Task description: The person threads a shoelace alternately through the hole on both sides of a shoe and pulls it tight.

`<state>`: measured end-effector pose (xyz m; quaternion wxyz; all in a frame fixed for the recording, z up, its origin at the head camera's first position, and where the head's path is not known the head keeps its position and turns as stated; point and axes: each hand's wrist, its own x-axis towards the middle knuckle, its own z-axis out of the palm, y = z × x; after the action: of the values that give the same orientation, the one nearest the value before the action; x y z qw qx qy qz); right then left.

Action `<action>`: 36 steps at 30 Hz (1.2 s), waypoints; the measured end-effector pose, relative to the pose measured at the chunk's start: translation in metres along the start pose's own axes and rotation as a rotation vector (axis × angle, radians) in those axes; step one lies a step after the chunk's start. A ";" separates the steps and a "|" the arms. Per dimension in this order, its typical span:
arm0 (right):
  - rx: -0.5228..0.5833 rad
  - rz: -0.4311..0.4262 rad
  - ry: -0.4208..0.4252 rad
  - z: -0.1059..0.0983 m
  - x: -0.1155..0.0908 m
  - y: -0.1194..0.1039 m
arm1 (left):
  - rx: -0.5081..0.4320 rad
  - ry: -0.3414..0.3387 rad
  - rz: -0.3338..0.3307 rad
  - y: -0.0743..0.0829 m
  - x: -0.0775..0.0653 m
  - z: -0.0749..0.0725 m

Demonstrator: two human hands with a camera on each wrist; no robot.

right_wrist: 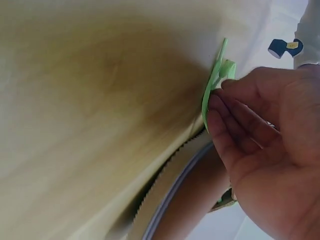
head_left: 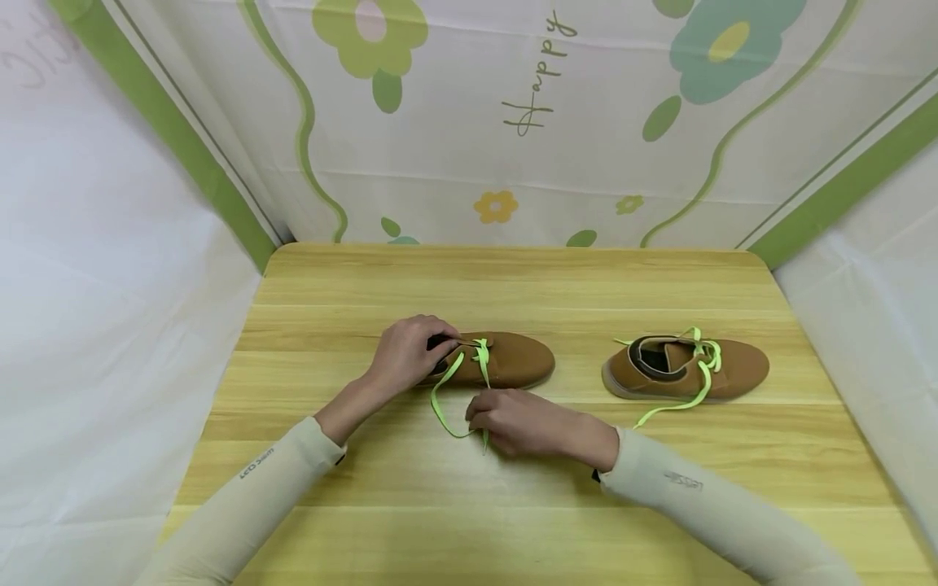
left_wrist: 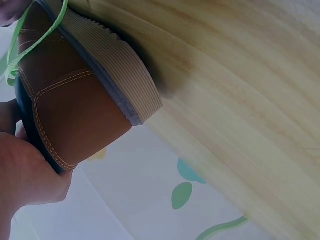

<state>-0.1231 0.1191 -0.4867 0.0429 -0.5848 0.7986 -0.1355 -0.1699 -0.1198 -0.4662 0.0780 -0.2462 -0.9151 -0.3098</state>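
Note:
A brown shoe [head_left: 522, 358] with bright green laces lies in the middle of the table, toe to the right. My left hand [head_left: 401, 354] grips it at the ankle opening, fingers by the tongue. Seen from the left wrist, that hand covers part of the dark collar behind the brown heel [left_wrist: 82, 117]. My right hand [head_left: 531, 425], on the near side of the shoe, pinches a green lace [right_wrist: 206, 100] between thumb and fingers. One lace stretch runs from the eyelets toward this hand; another hangs in a loose loop [head_left: 435, 399] beside the shoe.
A second brown shoe [head_left: 743, 370] stands to the right, its green laces tied loosely and one end trailing on the wooden table [head_left: 352, 529]. A white curtain [head_left: 454, 146] with printed flowers hangs behind the table, and white sheets flank both sides.

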 end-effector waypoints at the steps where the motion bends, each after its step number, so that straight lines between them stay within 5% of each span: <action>1: -0.009 -0.014 -0.007 -0.001 -0.001 0.000 | -0.002 0.001 0.002 0.000 0.000 0.000; 15: -0.209 -0.022 0.041 0.005 -0.010 0.007 | 0.006 0.021 0.017 0.000 0.000 0.002; 22: -0.185 0.011 0.025 0.003 -0.015 0.010 | 0.014 0.019 0.007 0.000 0.001 0.001; 36: -0.121 -0.083 0.086 0.006 -0.019 0.012 | 0.020 0.016 0.009 0.001 -0.001 0.002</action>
<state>-0.1266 0.1391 -0.4969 -0.0328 -0.6126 0.7815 -0.1137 -0.1691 -0.1187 -0.4674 0.0893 -0.2470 -0.9163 -0.3024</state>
